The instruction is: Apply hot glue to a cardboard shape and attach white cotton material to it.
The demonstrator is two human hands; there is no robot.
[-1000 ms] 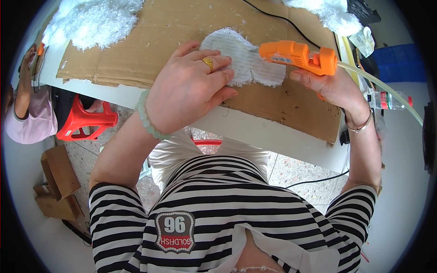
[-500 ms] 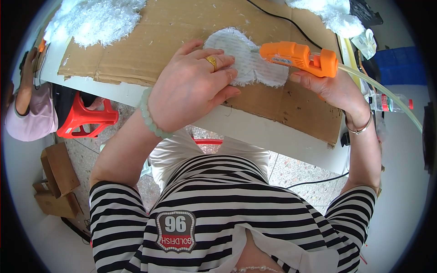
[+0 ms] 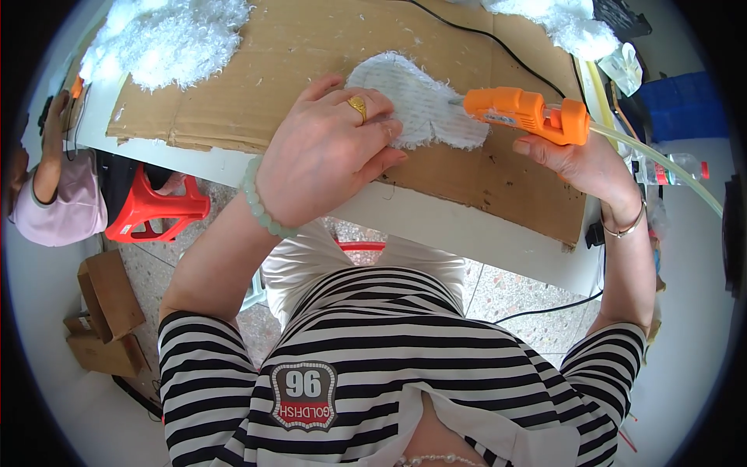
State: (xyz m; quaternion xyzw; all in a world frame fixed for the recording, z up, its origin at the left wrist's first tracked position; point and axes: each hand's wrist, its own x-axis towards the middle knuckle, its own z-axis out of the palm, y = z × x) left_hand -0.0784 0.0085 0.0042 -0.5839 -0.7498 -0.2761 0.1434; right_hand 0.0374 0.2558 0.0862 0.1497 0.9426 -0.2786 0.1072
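Observation:
A white fuzzy-edged fabric piece (image 3: 424, 97) with a notch in its near edge lies on brown cardboard (image 3: 288, 54). My left hand (image 3: 334, 140) is closed over the fabric's left part, its bent fingers bearing on it and partly hiding it. My right hand (image 3: 580, 159) grips an orange hot glue gun (image 3: 521, 111) from below; the handle is mostly hidden by the fingers. The gun points left, with its nozzle close by the fabric's right edge. A pale glue stick (image 3: 657, 156) trails in a long curve from the gun's rear.
White shaggy material (image 3: 167, 39) is heaped at the far left, and another pile (image 3: 556, 23) at the far right. A black cord (image 3: 498, 39) crosses the cardboard. Right of the table are a plastic bottle (image 3: 677, 169) and a blue bin (image 3: 685, 105). Another person (image 3: 66, 194) sits left by a red stool (image 3: 159, 206).
The glue gun in my right hand has moved right, drawing its nozzle from the fabric's middle to its right edge. My left hand stays on the fabric almost unmoved.

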